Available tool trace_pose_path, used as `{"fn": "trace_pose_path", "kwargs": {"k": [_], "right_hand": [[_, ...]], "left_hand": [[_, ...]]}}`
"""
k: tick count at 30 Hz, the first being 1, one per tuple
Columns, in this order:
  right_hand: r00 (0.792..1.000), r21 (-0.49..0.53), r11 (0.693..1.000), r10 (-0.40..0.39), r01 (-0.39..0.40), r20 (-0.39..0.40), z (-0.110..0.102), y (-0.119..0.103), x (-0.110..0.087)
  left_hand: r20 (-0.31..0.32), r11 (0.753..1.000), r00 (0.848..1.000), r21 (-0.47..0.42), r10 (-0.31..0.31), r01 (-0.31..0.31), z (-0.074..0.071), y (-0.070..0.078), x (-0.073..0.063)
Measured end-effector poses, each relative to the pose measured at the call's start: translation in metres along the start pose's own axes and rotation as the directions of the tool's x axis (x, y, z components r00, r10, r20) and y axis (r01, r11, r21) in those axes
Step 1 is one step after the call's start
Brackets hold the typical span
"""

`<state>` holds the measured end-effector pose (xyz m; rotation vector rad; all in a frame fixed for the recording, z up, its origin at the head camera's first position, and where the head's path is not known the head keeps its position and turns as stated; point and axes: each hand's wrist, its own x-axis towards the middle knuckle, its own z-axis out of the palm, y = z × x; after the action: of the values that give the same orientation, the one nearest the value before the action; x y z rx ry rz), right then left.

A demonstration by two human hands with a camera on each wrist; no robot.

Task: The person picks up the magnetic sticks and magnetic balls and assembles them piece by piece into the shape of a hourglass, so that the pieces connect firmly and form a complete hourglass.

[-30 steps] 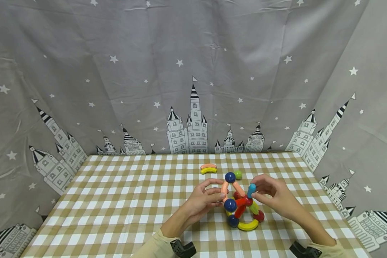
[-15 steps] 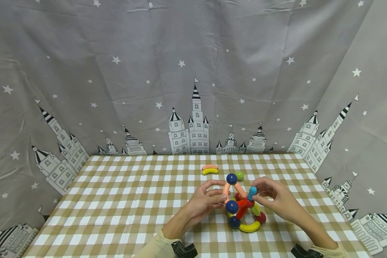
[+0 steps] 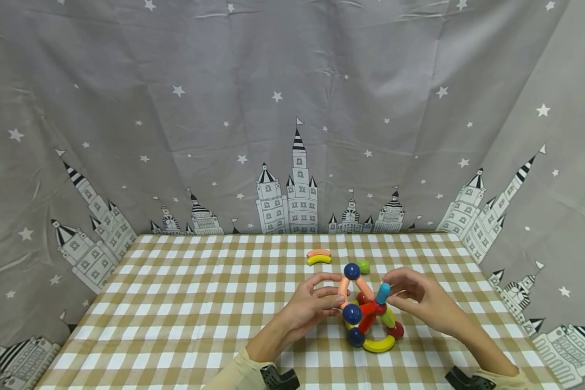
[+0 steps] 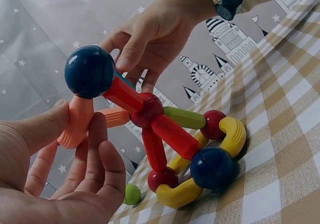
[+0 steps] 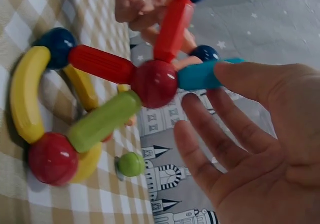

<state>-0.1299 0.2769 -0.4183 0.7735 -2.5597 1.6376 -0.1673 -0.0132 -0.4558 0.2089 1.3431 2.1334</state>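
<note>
A magnetic rod-and-ball construction [image 3: 370, 319] stands on the table, its base of curved yellow rods [image 3: 378, 345] with red and navy balls. My left hand [image 3: 309, 303] pinches a peach curved rod [image 4: 77, 118] near a navy ball [image 4: 89, 71]. From a central red ball [image 5: 156, 83], red rods [image 5: 102, 63] and a green rod [image 5: 105, 121] run outward. That ball also carries a blue rod [image 3: 382, 293], sticking up. My right hand [image 3: 424, 298] is at the blue rod, thumb against it and a fingertip behind it; other fingers are spread loosely.
Behind the construction lie a loose peach rod [image 3: 319, 253], a yellow rod [image 3: 319, 260] and a green ball [image 3: 363, 266]. A checked cloth [image 3: 200, 303] covers the table. A grey curtain [image 3: 224, 108] with castles and stars hangs around its back and sides.
The view has shifted slightly. My right hand has eased a little to the right, with more of the blue rod showing. My left hand keeps its hold on the peach rod.
</note>
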Motion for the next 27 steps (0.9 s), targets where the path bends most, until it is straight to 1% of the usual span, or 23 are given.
{"fn": "trace_pose_path", "kwargs": {"k": [4,10,17,20,23,27], "right_hand": [[0.998,0.009,0.999,0.048,-0.048,0.027,-0.01,0.003,0.005],[0.988,-0.06,0.988,0.148,-0.145,0.044,-0.023,0.017,0.023],[0.987,-0.184,0.975,0.141,-0.125,0.077,-0.035,0.046,0.048],[0.984,-0.226,0.965,0.158,-0.136,0.083,-0.037,0.058,0.06],[0.977,-0.263,0.951,0.191,-0.162,0.089,-0.036,0.069,0.072],[0.963,-0.294,0.934,0.245,-0.203,0.113,-0.03,0.08,0.087]], "left_hand": [[0.003,1.0,1.0,0.004,-0.008,0.008,0.0,0.0,0.0],[0.006,1.0,1.0,0.02,-0.008,0.008,0.0,0.0,0.0],[-0.004,1.0,1.0,0.004,-0.006,0.006,0.002,-0.001,0.001],[-0.007,1.0,1.0,0.005,-0.004,0.004,0.003,-0.002,0.001],[-0.007,1.0,1.0,0.007,-0.006,0.006,0.003,-0.001,0.0],[-0.009,1.0,1.0,0.011,-0.012,0.012,0.002,0.0,-0.001]]}}
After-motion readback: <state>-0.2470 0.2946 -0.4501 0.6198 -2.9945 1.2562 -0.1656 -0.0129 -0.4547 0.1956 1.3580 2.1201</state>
